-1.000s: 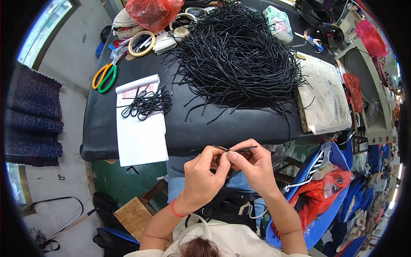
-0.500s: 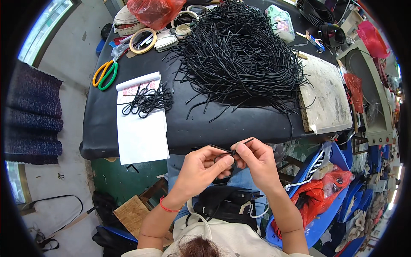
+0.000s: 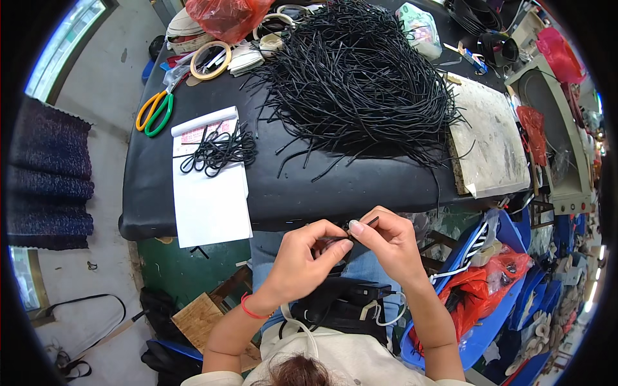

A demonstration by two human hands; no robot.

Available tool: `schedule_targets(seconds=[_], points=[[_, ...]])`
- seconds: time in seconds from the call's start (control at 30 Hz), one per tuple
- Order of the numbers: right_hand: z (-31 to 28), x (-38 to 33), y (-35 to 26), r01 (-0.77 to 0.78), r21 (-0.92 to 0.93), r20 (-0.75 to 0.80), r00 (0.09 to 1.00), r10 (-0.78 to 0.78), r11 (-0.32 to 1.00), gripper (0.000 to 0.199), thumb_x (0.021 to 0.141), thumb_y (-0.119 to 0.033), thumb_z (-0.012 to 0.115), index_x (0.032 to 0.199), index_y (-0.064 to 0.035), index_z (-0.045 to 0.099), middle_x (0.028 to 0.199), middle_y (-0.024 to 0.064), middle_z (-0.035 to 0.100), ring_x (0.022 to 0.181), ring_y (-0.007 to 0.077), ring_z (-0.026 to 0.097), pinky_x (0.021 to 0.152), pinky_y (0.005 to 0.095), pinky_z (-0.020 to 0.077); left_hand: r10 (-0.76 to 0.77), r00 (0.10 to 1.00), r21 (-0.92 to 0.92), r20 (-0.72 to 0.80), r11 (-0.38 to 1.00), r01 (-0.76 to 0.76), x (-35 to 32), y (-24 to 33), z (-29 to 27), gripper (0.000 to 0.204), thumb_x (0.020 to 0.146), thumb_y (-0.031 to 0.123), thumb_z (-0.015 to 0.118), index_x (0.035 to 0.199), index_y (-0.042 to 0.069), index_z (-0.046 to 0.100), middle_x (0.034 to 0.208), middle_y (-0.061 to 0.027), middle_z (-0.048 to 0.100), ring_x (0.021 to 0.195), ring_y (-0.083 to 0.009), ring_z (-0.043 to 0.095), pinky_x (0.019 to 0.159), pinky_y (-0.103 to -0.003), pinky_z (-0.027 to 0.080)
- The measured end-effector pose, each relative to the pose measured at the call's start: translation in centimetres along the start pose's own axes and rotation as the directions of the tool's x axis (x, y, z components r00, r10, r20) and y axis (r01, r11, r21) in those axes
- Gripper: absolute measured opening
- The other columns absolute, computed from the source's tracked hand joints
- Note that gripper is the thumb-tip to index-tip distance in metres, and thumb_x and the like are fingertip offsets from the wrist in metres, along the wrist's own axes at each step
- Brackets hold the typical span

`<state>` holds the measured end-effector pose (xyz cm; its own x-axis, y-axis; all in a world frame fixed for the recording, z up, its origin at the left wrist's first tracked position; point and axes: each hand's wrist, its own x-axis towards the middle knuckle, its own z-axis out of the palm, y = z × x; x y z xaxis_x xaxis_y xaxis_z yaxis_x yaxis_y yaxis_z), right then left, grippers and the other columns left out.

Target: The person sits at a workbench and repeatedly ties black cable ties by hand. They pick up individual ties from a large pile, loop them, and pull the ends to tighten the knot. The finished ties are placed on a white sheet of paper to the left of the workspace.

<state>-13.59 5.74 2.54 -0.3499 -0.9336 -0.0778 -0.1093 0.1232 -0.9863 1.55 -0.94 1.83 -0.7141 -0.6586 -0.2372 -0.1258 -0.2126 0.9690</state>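
Note:
A short black cord (image 3: 374,220) is pinched between both my hands just in front of the table's near edge. My left hand (image 3: 306,257) grips it between thumb and fingers, and my right hand (image 3: 389,246) pinches it close by, with one cord end poking out past the fingers. The fingertips nearly touch and hide most of the cord, so any knot or loop there cannot be made out. Beyond my hands lies a big heap of loose black cords (image 3: 360,83). Several looped black cords (image 3: 222,153) rest on a white paper pad (image 3: 212,215) at the left.
Scissors (image 3: 154,114) with orange and green handles lie at the table's left side, near a tape roll (image 3: 211,60). A stained pale board (image 3: 492,141) sits right of the heap. At my right stands a blue bin (image 3: 473,328) holding red plastic bags (image 3: 476,293).
Both hands stay close together on the cord. The fingers have shifted, the left ones curling over it, and less of the cord's ends shows now.

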Motion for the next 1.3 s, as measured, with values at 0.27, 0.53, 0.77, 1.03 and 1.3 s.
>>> schedule_targets(seconds=[0.27,0.53,0.77,1.03,1.3], points=[[-0.4,0.3,0.4,-0.173,0.162,0.026,0.985,0.171,0.971,0.029,0.089,-0.023,0.056,0.070,-0.0010,0.056,0.065,-0.0025,0.051,0.056,0.0028,0.039,0.050,0.0209,0.0319,0.248,0.963,0.223,-0.106,0.950,-0.220,0.5,0.2,0.3,0.012,0.081,0.005,0.062,0.090,-0.003,0.063,0.075,-0.0078,0.064,0.066,-0.0107,0.060,0.058,-0.024,0.047],[0.4,0.2,-0.2,0.149,-0.450,0.003,0.986,-0.165,0.881,0.022,0.088,-0.017,0.058,0.076,-0.0001,0.055,0.067,-0.0019,0.054,0.057,0.0051,0.046,0.049,0.0242,0.0361,0.279,0.959,0.461,-0.050,0.858,-0.226,0.5,0.3,0.6,0.015,0.086,0.008,0.058,0.091,-0.006,0.061,0.078,-0.0063,0.063,0.068,-0.0081,0.058,0.059,-0.022,0.048],[-0.5,-0.6,0.0,-0.238,0.179,0.121,0.968,0.219,0.955,0.015,0.087,-0.014,0.059,0.091,0.0000,0.059,0.079,0.0003,0.058,0.069,0.0043,0.051,0.060,0.0190,0.0426,-0.042,0.995,-0.105,-0.090,0.994,0.033,0.4,-0.5,-0.2,0.018,0.086,0.013,0.059,0.092,-0.004,0.061,0.074,-0.0031,0.061,0.064,-0.0062,0.056,0.057,-0.020,0.046],[-0.3,-1.0,0.2,-0.132,0.086,0.159,0.980,0.117,0.987,0.012,0.085,-0.007,0.060,0.094,0.0011,0.059,0.080,0.0001,0.058,0.068,0.0038,0.049,0.058,0.0184,0.0403,-0.096,0.995,-0.107,0.007,0.990,0.096,0.5,-0.1,-1.0,0.020,0.085,0.016,0.060,0.087,-0.004,0.062,0.069,-0.0013,0.059,0.060,-0.0043,0.052,0.053,-0.019,0.042],[-0.4,-1.0,0.4,-0.259,0.112,0.238,0.944,0.227,0.960,0.020,0.092,-0.016,0.050,0.098,0.0008,0.058,0.077,0.0000,0.055,0.065,0.0037,0.046,0.057,0.0187,0.0380,-0.146,0.989,-0.105,0.015,0.984,0.147,0.6,-0.7,-1.5,0.022,0.085,0.018,0.062,0.088,-0.004,0.063,0.069,-0.0012,0.060,0.060,-0.0042,0.051,0.054,-0.020,0.043]])
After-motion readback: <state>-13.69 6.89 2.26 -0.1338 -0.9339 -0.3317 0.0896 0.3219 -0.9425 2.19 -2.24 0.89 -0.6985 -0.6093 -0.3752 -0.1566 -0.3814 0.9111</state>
